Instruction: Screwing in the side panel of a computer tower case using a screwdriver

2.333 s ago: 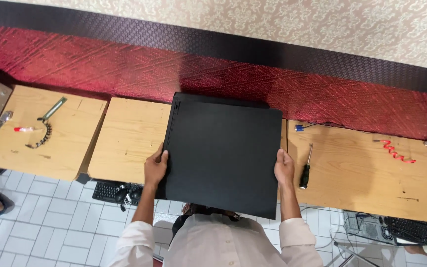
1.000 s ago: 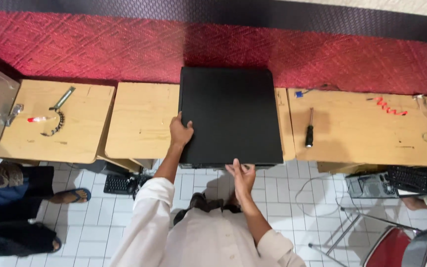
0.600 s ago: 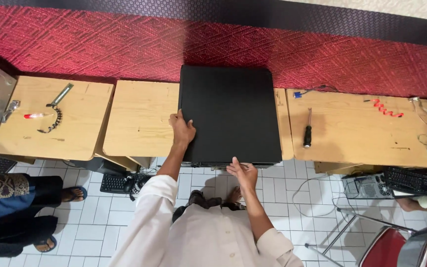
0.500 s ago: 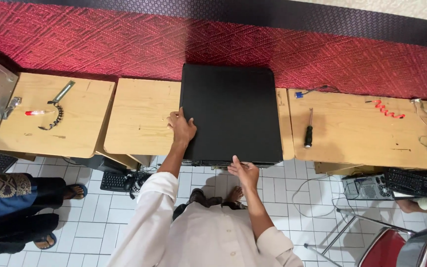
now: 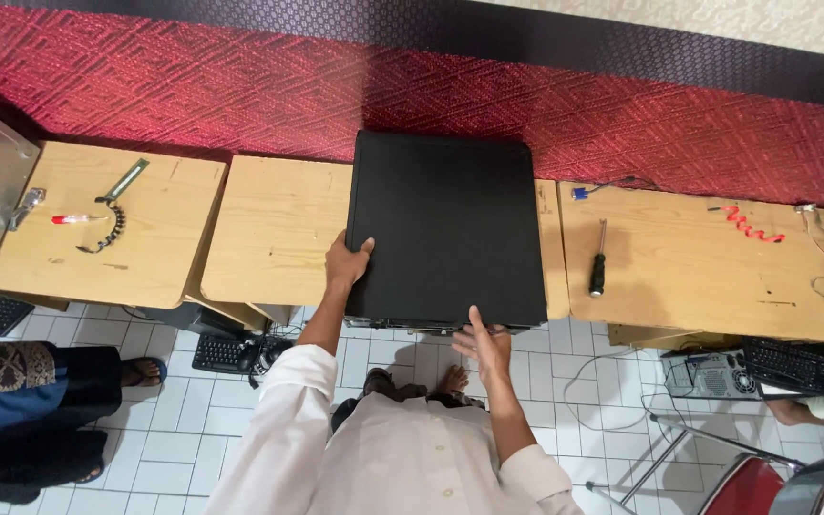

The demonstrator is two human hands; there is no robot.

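Head view: black case [image 5: 445, 229] lies flat on the middle tabletop [image 5: 274, 229], back edge toward the red wall covering [image 5: 240, 86], front edge overhanging slightly toward the person. Left hand [image 5: 345, 262] rests on the case's left edge near the front corner, fingers curled loosely over the top panel, thumb side down the flank; a light hold, not clamped. Right hand [image 5: 484, 343] is open, fingers spread, fingertips touching the front edge from below, gripping nothing. The case looks rigid and boxy, likely heavy, with a smooth matte top that would slide under palms. Best taken by opposite side edges or under the front lip. To the right, a screwdriver [image 5: 598, 267] and a red coiled wire [image 5: 751, 224] lie on the neighbouring tabletop. Keyboards [image 5: 226, 353] sit on the tiled floor [image 5: 145, 458].
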